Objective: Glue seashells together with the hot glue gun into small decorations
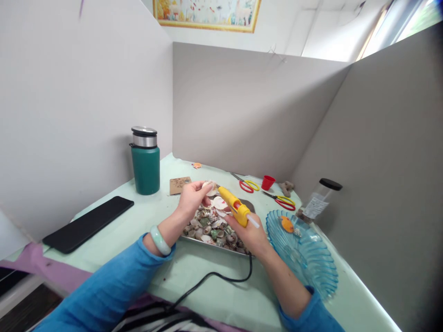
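Observation:
My left hand (191, 199) pinches a pale seashell (210, 188) above the far side of a metal tray (214, 246). In my right hand (249, 234) is a yellow glue gun (233, 204), its nozzle pointing at the shell and close to it; whether they touch I cannot tell. A clear glue stick (253, 221) pokes out of the gun's back end. Below both hands, the tray holds many small shells (207, 226) and sea snails. The gun's black cord (211, 275) runs from under my right hand toward my lap.
A green bottle (146, 166) and a black flat device (90, 223) stand at left. Behind the tray lie a brown card (179, 184), scissors (246, 184), more scissors (281, 200) and a red cup (267, 182). At right are a blue glass plate (321, 263) and a clear jar (316, 203).

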A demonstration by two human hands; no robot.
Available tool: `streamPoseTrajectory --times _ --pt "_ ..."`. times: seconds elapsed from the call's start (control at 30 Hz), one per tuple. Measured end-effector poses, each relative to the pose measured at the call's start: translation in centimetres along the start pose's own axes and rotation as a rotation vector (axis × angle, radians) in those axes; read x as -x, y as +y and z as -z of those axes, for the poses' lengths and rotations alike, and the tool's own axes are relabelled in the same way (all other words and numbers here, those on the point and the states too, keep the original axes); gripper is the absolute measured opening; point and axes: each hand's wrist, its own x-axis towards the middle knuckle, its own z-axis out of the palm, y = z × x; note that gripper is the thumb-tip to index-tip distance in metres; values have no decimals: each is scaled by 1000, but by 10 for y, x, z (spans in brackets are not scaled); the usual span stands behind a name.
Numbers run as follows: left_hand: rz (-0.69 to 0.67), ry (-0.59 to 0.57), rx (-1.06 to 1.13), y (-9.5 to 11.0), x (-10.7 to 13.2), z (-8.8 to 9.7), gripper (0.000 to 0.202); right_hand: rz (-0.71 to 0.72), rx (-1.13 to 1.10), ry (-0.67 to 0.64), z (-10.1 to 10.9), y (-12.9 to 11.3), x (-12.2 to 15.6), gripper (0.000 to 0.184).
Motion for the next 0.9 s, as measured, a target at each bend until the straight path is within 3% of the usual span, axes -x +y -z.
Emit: streamPoseTrajectory --times 0.6,0.9 --pt "-6 -4 26 1 1 -1 31 78 58 28 0 3 0 34" --pt "-9 -1 24 0 1 1 29 17 14 41 2 -3 0 34"
